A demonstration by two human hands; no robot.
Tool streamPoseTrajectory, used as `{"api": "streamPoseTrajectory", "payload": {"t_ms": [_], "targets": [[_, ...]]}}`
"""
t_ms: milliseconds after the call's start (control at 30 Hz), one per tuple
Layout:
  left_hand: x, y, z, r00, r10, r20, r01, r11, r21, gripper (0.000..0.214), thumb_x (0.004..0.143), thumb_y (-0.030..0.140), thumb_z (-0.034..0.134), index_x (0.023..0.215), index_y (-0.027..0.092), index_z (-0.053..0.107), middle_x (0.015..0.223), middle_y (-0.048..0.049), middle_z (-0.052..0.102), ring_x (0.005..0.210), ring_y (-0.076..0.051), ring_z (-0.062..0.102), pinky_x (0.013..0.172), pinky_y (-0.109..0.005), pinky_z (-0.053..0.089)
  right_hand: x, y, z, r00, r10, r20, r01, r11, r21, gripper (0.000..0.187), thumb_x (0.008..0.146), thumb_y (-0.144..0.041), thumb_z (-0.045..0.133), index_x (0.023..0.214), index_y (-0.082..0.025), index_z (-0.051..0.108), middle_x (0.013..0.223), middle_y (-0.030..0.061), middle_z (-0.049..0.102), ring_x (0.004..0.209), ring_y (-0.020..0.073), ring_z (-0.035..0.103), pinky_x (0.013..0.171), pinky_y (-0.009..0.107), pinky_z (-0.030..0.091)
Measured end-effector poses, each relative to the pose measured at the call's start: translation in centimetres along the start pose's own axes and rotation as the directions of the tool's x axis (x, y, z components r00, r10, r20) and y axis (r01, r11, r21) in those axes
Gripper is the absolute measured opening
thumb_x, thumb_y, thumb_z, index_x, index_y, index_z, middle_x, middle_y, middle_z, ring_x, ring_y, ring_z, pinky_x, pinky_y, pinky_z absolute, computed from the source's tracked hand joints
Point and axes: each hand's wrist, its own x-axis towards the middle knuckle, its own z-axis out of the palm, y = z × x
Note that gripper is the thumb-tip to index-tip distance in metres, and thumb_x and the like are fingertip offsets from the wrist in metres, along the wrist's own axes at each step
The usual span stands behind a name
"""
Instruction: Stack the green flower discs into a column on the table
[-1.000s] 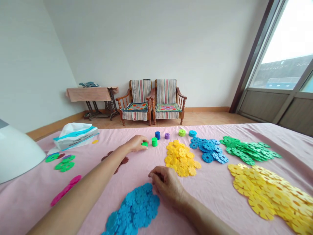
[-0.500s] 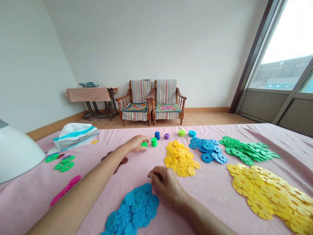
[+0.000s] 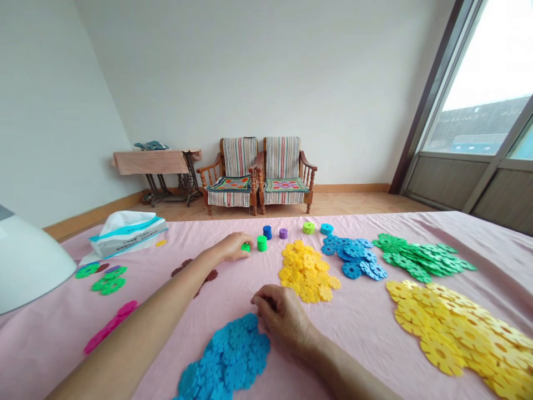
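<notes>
My left hand (image 3: 234, 246) reaches to the far part of the table, its fingers closed around a small green disc stack (image 3: 246, 248). Just right of it stands a taller bright green disc stack (image 3: 262, 243), apart from the fingers. My right hand (image 3: 283, 316) rests on the cloth with curled fingers, thumb against the forefinger; whether anything is pinched there is hidden. Light blue notched flower discs (image 3: 237, 353) lie in a heap beside and below this hand. A yellow disc heap (image 3: 307, 272) lies beyond it.
Along the far edge stand a dark blue stack (image 3: 267, 232), a purple stack (image 3: 283, 233), a lime stack (image 3: 308, 228) and a light blue stack (image 3: 327, 228). Blue discs (image 3: 353, 255), green discs (image 3: 420, 256) and large yellow discs (image 3: 462, 333) spread rightward. A tissue pack (image 3: 129, 234) lies left.
The fingers of my left hand have shifted slightly over the small green stack. My right hand stays in place.
</notes>
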Motion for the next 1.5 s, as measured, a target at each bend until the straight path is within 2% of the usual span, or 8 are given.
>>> {"api": "streamPoseTrajectory", "payload": {"t_ms": [200,633,767,867,967,1100,1300,1500], "targets": [[-0.4,0.4,-0.7,0.998,-0.054,-0.019,0.053,0.997,-0.048,0.036,0.064,0.02,0.067,0.1,0.017,0.064,0.095,-0.0042,0.065,0.083,-0.018,0.059,0.072,-0.024,0.042,0.0,-0.2,0.0,0.999,0.027,0.022,-0.028,0.999,0.046,0.02,0.084,-0.023,0.046,0.073,-0.015,0.061,0.057,-0.0024,0.055,0.048,0.0075,0.053,0.047,0.018,0.034],[-0.9,0.3,-1.4,0.99,-0.14,0.007,0.14,0.987,-0.076,0.027,0.066,0.019,0.063,0.093,0.017,0.068,0.084,-0.0008,0.068,0.071,-0.015,0.06,0.065,-0.022,0.041,-0.1,-0.1,0.1,1.0,-0.004,0.011,0.004,1.0,0.001,0.022,0.085,-0.023,0.047,0.07,-0.015,0.06,0.056,-0.0028,0.055,0.05,0.007,0.052,0.049,0.017,0.034],[-0.8,0.5,-1.5,0.994,-0.109,0.021,0.111,0.99,-0.082,0.036,0.066,0.019,0.063,0.102,0.018,0.065,0.093,-0.0029,0.067,0.077,-0.016,0.06,0.069,-0.023,0.042,-0.1,0.0,0.1,1.0,0.004,0.015,-0.004,1.0,0.007,0.022,0.085,-0.024,0.046,0.072,-0.015,0.061,0.056,-0.0028,0.054,0.049,0.0072,0.051,0.049,0.017,0.034],[-0.8,0.6,-1.5,0.998,-0.037,0.047,0.039,0.998,-0.058,0.047,0.062,0.014,0.063,0.108,0.021,0.063,0.1,-0.0035,0.063,0.086,-0.018,0.058,0.074,-0.024,0.042,-0.1,0.0,0.1,1.0,0.002,0.013,-0.002,1.0,0.006,0.022,0.085,-0.024,0.046,0.072,-0.015,0.061,0.057,-0.0022,0.055,0.05,0.0076,0.052,0.049,0.017,0.035],[-0.7,0.5,-1.1,0.996,0.05,0.069,-0.05,0.999,-0.009,0.046,0.063,0.011,0.058,0.107,0.022,0.063,0.094,-0.0029,0.059,0.084,-0.018,0.056,0.075,-0.024,0.041,-0.1,0.0,0.1,1.0,0.003,0.011,-0.003,1.0,0.0,0.022,0.086,-0.024,0.046,0.072,-0.015,0.062,0.057,-0.0016,0.056,0.052,0.0083,0.053,0.05,0.017,0.035],[-0.6,0.0,-0.7,0.992,0.114,0.06,-0.112,0.993,-0.036,0.042,0.065,0.009,0.052,0.103,0.024,0.062,0.092,-0.001,0.057,0.084,-0.017,0.054,0.078,-0.024,0.039,0.0,0.0,0.0,1.0,0.002,0.013,-0.002,1.0,-0.002,0.022,0.085,-0.024,0.046,0.073,-0.015,0.062,0.058,-0.0015,0.056,0.052,0.008,0.053,0.05,0.018,0.035],[-0.5,0.1,-0.9,0.989,0.133,0.072,-0.129,0.99,-0.05,0.032,0.064,0.009,0.051,0.091,0.021,0.064,0.087,-0.0011,0.061,0.084,-0.017,0.054,0.076,-0.024,0.039,-0.1,0.1,0.0,1.0,-0.004,0.017,0.004,1.0,-0.004,0.023,0.086,-0.024,0.045,0.071,-0.015,0.061,0.057,-0.0023,0.055,0.051,0.0075,0.052,0.05,0.018,0.035],[-0.4,0.5,-0.9,0.99,0.114,0.079,-0.111,0.993,-0.047,0.03,0.064,0.007,0.052,0.087,0.02,0.064,0.087,-0.0012,0.063,0.086,-0.017,0.056,0.078,-0.024,0.039,0.0,0.1,0.1,1.0,-0.008,0.011,0.008,1.0,-0.005,0.024,0.086,-0.025,0.046,0.072,-0.015,0.062,0.057,-0.0017,0.056,0.052,0.008,0.052,0.05,0.018,0.035]]}}
